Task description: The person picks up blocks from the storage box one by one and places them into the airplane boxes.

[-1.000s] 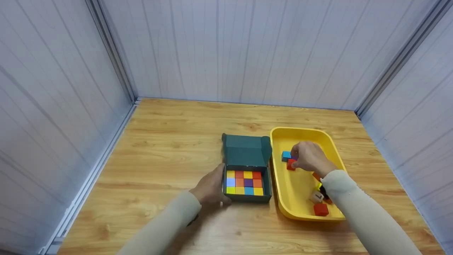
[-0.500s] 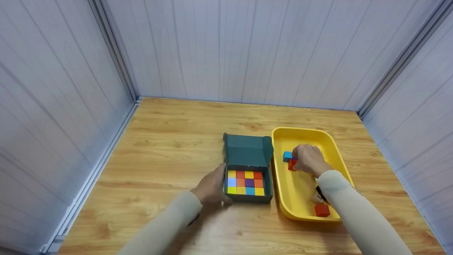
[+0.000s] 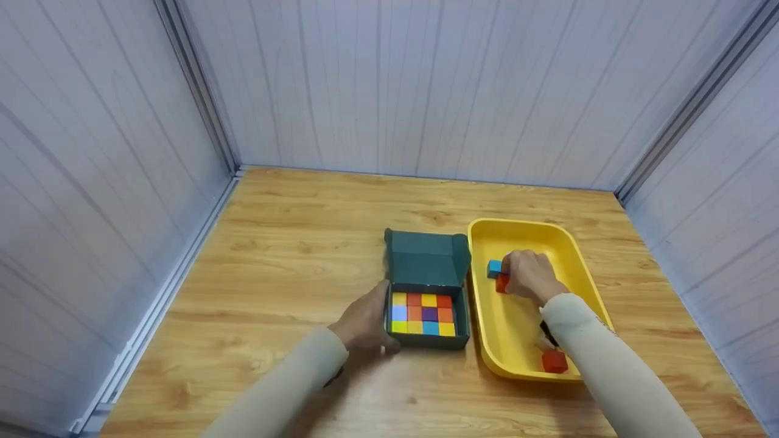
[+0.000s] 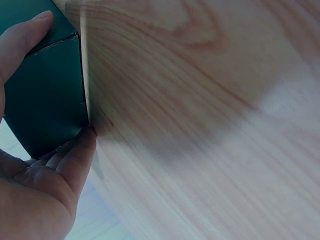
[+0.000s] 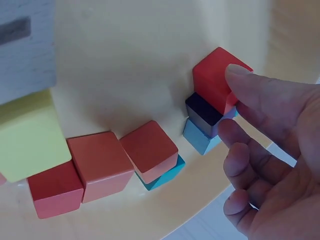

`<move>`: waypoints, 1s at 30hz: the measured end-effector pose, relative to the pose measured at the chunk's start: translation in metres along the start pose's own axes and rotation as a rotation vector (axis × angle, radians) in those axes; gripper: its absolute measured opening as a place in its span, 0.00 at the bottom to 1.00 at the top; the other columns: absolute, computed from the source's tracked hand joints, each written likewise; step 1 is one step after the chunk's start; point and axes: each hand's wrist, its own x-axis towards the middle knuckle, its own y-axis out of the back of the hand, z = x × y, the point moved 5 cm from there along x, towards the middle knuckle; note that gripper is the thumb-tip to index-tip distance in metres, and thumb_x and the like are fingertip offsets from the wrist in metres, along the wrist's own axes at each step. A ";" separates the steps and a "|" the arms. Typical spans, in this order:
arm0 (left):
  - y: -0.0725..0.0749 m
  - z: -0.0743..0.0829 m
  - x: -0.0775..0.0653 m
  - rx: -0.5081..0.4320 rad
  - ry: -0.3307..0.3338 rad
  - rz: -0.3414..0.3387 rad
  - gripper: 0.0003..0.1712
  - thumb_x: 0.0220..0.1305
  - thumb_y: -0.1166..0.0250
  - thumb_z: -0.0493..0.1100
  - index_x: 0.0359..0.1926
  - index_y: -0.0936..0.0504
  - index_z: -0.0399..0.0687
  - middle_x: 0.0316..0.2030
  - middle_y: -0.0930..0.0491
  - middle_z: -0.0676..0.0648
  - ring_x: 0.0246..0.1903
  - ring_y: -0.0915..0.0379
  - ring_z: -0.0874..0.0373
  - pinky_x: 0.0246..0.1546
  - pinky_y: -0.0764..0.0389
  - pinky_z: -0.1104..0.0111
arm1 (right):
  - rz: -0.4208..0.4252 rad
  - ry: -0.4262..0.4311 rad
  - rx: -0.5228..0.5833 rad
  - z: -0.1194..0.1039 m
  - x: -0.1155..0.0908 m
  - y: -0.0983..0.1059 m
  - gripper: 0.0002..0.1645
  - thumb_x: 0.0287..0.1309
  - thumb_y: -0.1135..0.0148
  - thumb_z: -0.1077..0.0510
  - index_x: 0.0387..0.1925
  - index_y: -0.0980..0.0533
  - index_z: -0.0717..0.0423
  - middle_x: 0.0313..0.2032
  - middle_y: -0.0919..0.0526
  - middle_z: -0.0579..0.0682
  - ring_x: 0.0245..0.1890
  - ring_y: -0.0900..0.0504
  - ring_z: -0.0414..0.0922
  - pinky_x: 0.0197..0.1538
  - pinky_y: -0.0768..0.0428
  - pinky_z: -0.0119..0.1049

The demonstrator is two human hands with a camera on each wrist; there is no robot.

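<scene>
An open dark green box [image 3: 461, 342] stands on the table, its lid leaning back. Inside are neat rows of coloured cube blocks [image 3: 429, 314]. My left hand [image 3: 364, 319] holds the box by its left side, thumb and fingers on either side of a corner in the left wrist view. In the yellow tray [image 3: 478, 316], my right hand [image 3: 534, 277] is at a short row of cubes. Its thumb is on a red block [image 5: 212, 75] and the index fingertip touches a dark purple block [image 5: 202, 112]. A light blue block [image 5: 198, 136] adjoins the purple one.
Near the tray's front lies another red block [image 3: 554, 361], with more pieces partly behind my right sleeve. In the right wrist view are a yellow block [image 5: 32, 135], a grey block [image 5: 30, 55] with a dark mark and several reddish blocks [image 5: 100, 162]. White panel walls [image 3: 395, 91] surround the table.
My right hand stays at the same cubes, with its wrist and forearm shifted slightly left. In the head view the purple block has become hidden by my fingers. My left hand keeps its hold.
</scene>
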 end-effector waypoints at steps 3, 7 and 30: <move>-0.001 -0.001 0.000 0.002 0.003 -0.004 0.68 0.34 0.11 0.40 0.74 0.43 0.53 0.63 0.26 0.51 0.61 0.30 0.55 0.69 0.32 0.55 | -0.013 -0.006 0.002 -0.001 0.000 -0.002 0.11 0.47 0.24 0.65 0.36 0.14 0.59 0.34 0.14 0.53 0.33 0.21 0.54 0.47 0.19 0.53; -0.002 -0.002 0.001 0.001 -0.004 0.000 0.68 0.34 0.11 0.40 0.74 0.43 0.53 0.62 0.26 0.50 0.61 0.30 0.54 0.69 0.32 0.55 | -0.017 -0.004 -0.015 -0.001 0.000 -0.003 0.10 0.45 0.26 0.67 0.34 0.15 0.59 0.33 0.14 0.53 0.32 0.22 0.53 0.45 0.19 0.51; 0.000 0.002 -0.001 0.015 -0.030 0.020 0.65 0.34 0.11 0.40 0.72 0.42 0.49 0.58 0.25 0.48 0.56 0.28 0.52 0.66 0.29 0.54 | 0.013 0.011 0.115 -0.016 -0.026 0.030 0.12 0.44 0.20 0.60 0.26 0.19 0.54 0.25 0.21 0.48 0.28 0.25 0.50 0.35 0.25 0.43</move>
